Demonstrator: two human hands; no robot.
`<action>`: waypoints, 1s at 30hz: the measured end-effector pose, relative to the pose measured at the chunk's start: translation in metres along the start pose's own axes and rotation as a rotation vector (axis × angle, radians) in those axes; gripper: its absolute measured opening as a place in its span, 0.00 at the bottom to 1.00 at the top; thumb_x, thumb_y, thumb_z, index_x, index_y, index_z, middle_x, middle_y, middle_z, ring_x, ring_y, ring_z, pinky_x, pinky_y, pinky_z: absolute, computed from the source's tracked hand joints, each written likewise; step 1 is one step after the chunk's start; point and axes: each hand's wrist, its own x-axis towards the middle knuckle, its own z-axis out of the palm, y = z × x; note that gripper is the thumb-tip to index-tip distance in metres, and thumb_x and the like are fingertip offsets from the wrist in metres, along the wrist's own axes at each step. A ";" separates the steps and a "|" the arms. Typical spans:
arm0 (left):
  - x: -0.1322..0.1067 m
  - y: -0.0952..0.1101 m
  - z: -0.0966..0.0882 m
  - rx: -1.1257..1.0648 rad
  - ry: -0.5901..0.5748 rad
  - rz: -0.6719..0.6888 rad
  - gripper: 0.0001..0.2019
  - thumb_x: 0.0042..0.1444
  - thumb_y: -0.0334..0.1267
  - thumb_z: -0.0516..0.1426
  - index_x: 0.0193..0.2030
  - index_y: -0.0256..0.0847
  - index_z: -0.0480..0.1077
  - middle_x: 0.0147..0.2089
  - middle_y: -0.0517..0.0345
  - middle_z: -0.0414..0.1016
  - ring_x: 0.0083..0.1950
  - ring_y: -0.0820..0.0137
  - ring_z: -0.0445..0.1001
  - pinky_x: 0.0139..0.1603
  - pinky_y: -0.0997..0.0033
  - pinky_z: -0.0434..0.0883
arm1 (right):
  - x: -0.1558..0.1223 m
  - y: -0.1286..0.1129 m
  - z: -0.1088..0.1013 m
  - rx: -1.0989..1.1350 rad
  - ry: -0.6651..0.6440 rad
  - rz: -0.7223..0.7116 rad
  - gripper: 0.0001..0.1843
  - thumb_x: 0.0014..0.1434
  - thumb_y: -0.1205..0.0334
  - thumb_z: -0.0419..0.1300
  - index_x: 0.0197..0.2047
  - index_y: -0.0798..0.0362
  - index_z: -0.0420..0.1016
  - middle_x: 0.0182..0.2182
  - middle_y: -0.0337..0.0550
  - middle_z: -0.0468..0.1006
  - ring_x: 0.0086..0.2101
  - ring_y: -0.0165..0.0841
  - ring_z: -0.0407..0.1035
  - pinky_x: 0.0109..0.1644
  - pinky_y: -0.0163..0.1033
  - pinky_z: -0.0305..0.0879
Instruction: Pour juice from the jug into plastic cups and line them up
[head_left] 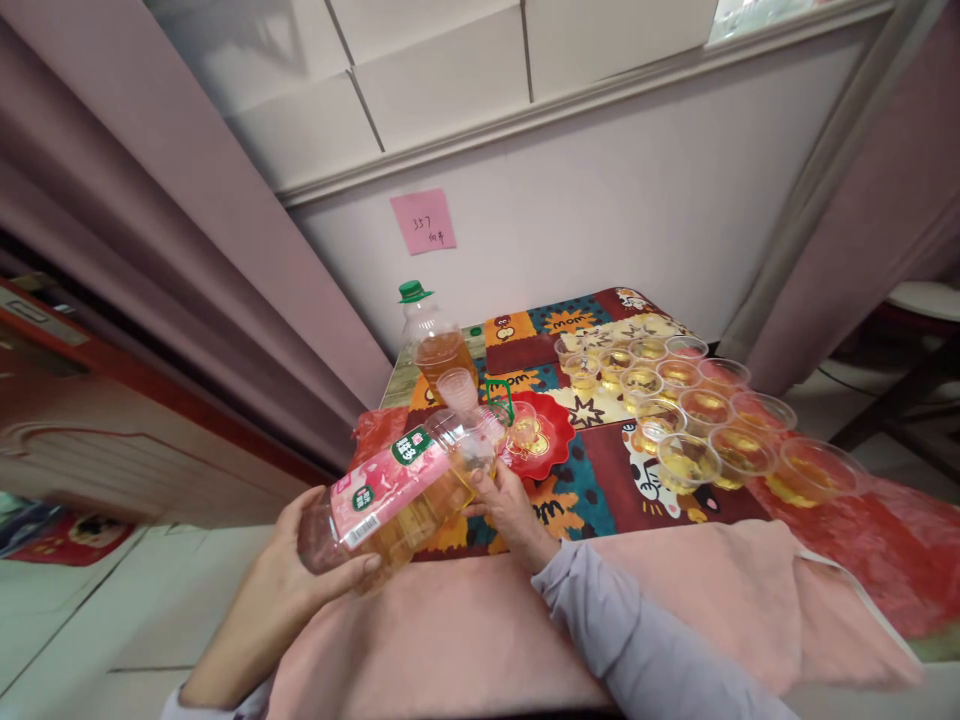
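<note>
A large clear plastic bottle (405, 490) with a pink label and yellow liquid lies tilted across both hands, its neck end toward a red scalloped plate (551, 420). My left hand (311, 560) is wrapped round the bottle's base. My right hand (510, 510) grips it near the neck end, with the fingers partly hidden. A clear plastic cup (525, 428) with a little liquid sits on the plate, right by the bottle's neck. A green carry ring (499, 400) shows beside the neck. Just behind the bottle stands a stack of clear cups (456, 390).
Several clear cups (690, 460) of yellow liquid stand grouped on the table's right side. A second bottle (442, 345) with a green cap stands at the back left. A pink cloth (675, 590) covers the front edge. A wall with a pink note (423, 222) rises behind.
</note>
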 end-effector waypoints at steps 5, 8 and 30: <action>0.000 0.003 0.000 0.007 0.024 0.005 0.52 0.38 0.65 0.75 0.66 0.44 0.66 0.68 0.33 0.79 0.68 0.34 0.80 0.72 0.30 0.74 | -0.002 -0.002 0.000 -0.015 0.005 -0.001 0.46 0.55 0.28 0.75 0.64 0.50 0.75 0.60 0.52 0.81 0.50 0.43 0.81 0.38 0.38 0.84; 0.000 0.006 0.000 -0.004 0.034 -0.003 0.51 0.36 0.66 0.75 0.65 0.45 0.66 0.66 0.34 0.80 0.67 0.33 0.81 0.70 0.31 0.76 | -0.002 -0.002 0.000 -0.018 -0.003 -0.002 0.45 0.56 0.28 0.75 0.65 0.49 0.75 0.60 0.51 0.82 0.50 0.42 0.82 0.39 0.39 0.84; -0.001 0.013 0.000 -0.012 0.006 -0.031 0.53 0.36 0.67 0.74 0.65 0.43 0.64 0.68 0.31 0.77 0.68 0.33 0.79 0.72 0.31 0.73 | 0.000 0.002 0.000 -0.031 0.022 -0.016 0.48 0.54 0.27 0.75 0.66 0.50 0.75 0.54 0.50 0.83 0.44 0.40 0.80 0.37 0.40 0.84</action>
